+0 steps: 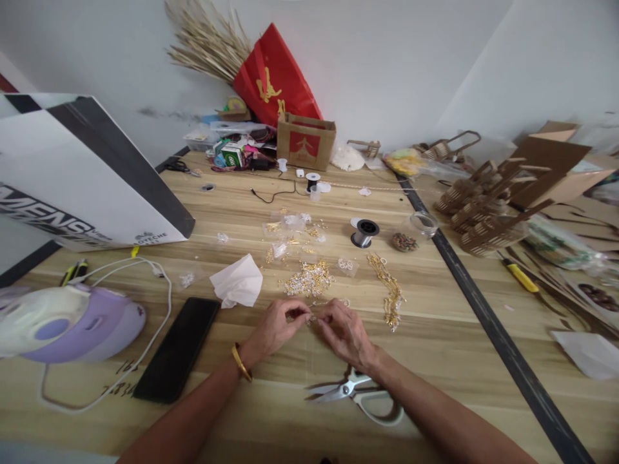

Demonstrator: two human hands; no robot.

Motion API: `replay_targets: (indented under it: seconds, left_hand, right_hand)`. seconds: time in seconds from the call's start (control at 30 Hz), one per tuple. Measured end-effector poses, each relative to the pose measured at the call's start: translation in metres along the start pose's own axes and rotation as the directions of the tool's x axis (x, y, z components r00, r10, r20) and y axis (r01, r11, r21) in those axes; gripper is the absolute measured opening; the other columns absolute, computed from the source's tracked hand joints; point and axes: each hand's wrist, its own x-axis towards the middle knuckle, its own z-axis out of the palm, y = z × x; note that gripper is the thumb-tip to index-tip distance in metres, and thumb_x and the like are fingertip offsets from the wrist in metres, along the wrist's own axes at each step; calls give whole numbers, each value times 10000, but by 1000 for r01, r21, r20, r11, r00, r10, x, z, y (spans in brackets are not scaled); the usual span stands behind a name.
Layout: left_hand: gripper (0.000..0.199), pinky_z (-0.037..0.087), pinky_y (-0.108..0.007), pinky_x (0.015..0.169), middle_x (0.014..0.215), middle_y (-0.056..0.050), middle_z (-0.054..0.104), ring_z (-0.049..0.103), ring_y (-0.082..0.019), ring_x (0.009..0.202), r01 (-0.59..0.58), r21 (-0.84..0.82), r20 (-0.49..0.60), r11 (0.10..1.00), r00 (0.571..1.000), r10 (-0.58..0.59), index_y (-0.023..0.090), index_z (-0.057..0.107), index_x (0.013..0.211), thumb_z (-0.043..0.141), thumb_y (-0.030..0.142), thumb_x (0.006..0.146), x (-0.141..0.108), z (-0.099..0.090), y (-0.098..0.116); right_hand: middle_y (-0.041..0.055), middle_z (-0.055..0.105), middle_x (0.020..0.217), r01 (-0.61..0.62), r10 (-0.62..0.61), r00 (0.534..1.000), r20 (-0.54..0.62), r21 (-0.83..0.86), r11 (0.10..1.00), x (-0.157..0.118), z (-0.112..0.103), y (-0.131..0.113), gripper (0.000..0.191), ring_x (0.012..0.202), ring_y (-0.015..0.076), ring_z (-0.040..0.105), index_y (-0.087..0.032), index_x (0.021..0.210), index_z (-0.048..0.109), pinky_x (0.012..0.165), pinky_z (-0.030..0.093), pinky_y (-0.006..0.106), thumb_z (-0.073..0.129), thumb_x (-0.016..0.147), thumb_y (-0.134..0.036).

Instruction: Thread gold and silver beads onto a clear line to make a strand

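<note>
My left hand (280, 325), a gold bangle (240, 362) at its wrist, has thumb and forefinger pinched together. Facing it, my right hand (345, 332) is closed in a similar pinch. Something tiny and shiny sits between the two sets of fingertips, too small to make out. Just beyond the fingers lies a thin beaded chain (333, 302). A pile of gold and clear beads (309, 278) is spread behind it. To the right rests a bundle of gold chains (389, 293). White-handled scissors (355, 393) lie partly under my right forearm.
A black phone (178, 348), a white tissue (238, 281) and a purple-and-white appliance (82, 322) with a cord lie left. Wire spools (365, 233) and a jar of beads (409, 240) stand behind. Wooden baskets (483, 206) and a yellow cutter (521, 276) are at right.
</note>
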Motion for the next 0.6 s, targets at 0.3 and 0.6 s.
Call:
replay_targets:
  seconds: [0.3, 0.6]
  left_hand:
    - [127, 451, -241, 663, 754, -39, 697, 607, -159, 718, 20, -26, -1, 999, 1000, -20, 145, 677, 761, 585, 226, 795, 1, -1, 0]
    - [126, 453, -242, 662, 743, -36, 697, 607, -157, 713, 18, -20, 13, 1000, 1000, -18, 146, 677, 757, 583, 221, 794, 2, -1, 0]
  right_hand:
    - [32, 565, 740, -11, 11, 1000, 11, 7, 1000, 1, -1, -1, 69, 666, 154, 537, -198, 853, 546, 594, 439, 273, 494, 892, -176]
    - [32, 549, 745, -42, 42, 999, 5, 41, 998, 2, -1, -1, 64, 685, 157, 532, -195, 860, 540, 613, 440, 278, 491, 889, -165]
